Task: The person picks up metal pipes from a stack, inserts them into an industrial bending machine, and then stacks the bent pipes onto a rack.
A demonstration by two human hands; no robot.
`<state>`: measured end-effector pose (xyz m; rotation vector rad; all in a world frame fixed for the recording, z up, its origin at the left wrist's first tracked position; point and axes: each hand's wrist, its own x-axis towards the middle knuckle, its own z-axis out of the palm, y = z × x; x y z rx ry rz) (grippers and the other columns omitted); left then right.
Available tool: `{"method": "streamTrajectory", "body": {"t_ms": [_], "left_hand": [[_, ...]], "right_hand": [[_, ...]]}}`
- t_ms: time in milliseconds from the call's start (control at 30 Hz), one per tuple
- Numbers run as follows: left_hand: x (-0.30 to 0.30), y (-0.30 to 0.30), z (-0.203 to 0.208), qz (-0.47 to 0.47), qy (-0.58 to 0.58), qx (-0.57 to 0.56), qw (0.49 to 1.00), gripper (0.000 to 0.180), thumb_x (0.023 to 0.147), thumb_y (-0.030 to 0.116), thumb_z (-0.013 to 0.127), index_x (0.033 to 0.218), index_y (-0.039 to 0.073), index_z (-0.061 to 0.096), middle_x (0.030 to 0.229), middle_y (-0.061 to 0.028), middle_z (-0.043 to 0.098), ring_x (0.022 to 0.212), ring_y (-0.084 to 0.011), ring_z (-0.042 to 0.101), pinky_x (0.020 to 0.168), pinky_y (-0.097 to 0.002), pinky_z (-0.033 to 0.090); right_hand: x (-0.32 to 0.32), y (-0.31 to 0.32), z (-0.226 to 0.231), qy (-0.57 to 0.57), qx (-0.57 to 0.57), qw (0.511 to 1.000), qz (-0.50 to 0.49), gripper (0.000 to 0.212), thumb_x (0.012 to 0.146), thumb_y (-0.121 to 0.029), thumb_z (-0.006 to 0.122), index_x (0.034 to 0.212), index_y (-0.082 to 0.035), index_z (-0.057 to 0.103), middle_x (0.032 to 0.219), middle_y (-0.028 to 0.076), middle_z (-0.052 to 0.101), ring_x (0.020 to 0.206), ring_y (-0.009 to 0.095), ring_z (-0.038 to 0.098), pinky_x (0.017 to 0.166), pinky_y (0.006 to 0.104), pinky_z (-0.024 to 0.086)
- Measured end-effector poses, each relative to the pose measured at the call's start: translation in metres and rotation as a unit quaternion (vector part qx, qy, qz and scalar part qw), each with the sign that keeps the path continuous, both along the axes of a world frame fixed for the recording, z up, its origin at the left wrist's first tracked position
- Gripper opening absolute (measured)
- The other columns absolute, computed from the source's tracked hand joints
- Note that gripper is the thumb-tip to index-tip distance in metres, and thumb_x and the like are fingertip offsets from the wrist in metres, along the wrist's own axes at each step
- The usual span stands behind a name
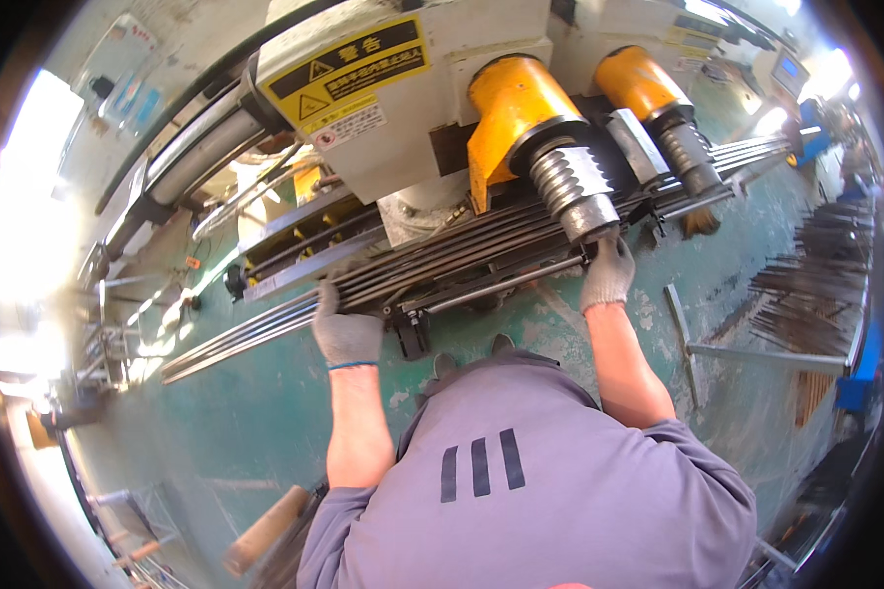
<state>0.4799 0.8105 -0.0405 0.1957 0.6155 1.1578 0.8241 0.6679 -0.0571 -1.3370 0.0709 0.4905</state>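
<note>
A bundle of long thin metal rods point(241, 339) runs slantwise across the machine front, from the lower left up to the right. My left hand point(349, 336), in a grey work glove, is closed on the bundle's near side, left of the machine's middle. The right hand point(609, 273), gloved the same way, closes at the near edge of the rods, just below the end of a grooved steel roller point(570, 187). Part of its fingers is hidden there. The roller sticks out of an orange housing point(521, 96); a second grooved roller point(688, 152) stands farther right.
Above the rods hangs the pale machine body point(422, 108) with a yellow-black warning label point(349, 71). A metal bar point(506, 285) lies along the near side of the rods. Many dark rods point(815, 280) are piled on a rack at the right. The green floor point(236, 432) spreads below.
</note>
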Motion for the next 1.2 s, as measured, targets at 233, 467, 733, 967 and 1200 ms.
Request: {"method": "streamTrajectory", "body": {"t_ms": [233, 467, 733, 967, 1200], "left_hand": [[-0.034, 0.018, -0.008, 0.125, 0.119, 0.004, 0.985, 0.032, 0.112, 0.026, 0.051, 0.123, -0.002, 0.062, 0.12, -0.0168, 0.07, 0.118, -0.0332, 0.067, 0.111, -0.0495, 0.052], [0.051, -0.014, -0.002, 0.074, 0.068, -0.036, 0.994, 0.034, 0.105, 0.026, 0.066, 0.126, 0.0, 0.066, 0.124, -0.0146, 0.071, 0.123, -0.0307, 0.064, 0.114, -0.0475, 0.049], [-0.04, -0.009, -0.009, 0.058, -0.066, -0.015, 0.996, 0.049, 0.107, 0.034, 0.058, 0.144, 0.003, 0.053, 0.147, -0.0184, 0.059, 0.137, -0.0382, 0.055, 0.119, -0.0566, 0.042], [-0.254, 0.051, -0.016, 0.225, -0.006, 0.012, 0.974, 0.05, 0.114, 0.043, 0.038, 0.131, 0.001, 0.06, 0.134, -0.0193, 0.065, 0.128, -0.0398, 0.059, 0.117, -0.0572, 0.041], [-0.482, 0.13, -0.037, 0.364, 0.108, -0.028, 0.925, 0.044, 0.112, 0.042, 0.047, 0.132, 0.004, 0.054, 0.121, -0.0173, 0.065, 0.108, -0.038, 0.067, 0.095, -0.0558, 0.058]], "right_hand": [[0.033, -0.064, -0.072, 0.026, -0.003, 1.0, 0.011, 0.049, 0.106, -0.04, 0.065, 0.123, 0.005, 0.067, 0.108, 0.011, 0.073, 0.088, 0.018, 0.07, 0.079, 0.0336, 0.059], [0.039, -0.062, -0.098, 0.04, -0.053, 0.996, 0.061, 0.044, 0.106, -0.036, 0.066, 0.12, 0.006, 0.068, 0.108, 0.01, 0.072, 0.092, 0.018, 0.068, 0.083, 0.0316, 0.057], [0.031, -0.089, -0.16, 0.052, -0.118, 0.981, 0.143, 0.029, 0.104, -0.031, 0.069, 0.118, -0.005, 0.071, 0.101, 0.004, 0.072, 0.084, 0.017, 0.07, 0.071, 0.0327, 0.059], [0.03, -0.177, -0.242, 0.166, -0.201, 0.965, 0.035, 0.024, 0.102, -0.035, 0.07, 0.096, -0.011, 0.069, 0.083, 0.005, 0.069, 0.065, 0.025, 0.063, 0.055, 0.0381, 0.049], [-0.024, -0.241, -0.284, 0.229, -0.28, 0.932, 0.027, 0.026, 0.105, -0.034, 0.057, 0.106, -0.011, 0.07, 0.097, 0.007, 0.071, 0.083, 0.027, 0.066, 0.068, 0.0408, 0.052]]}}
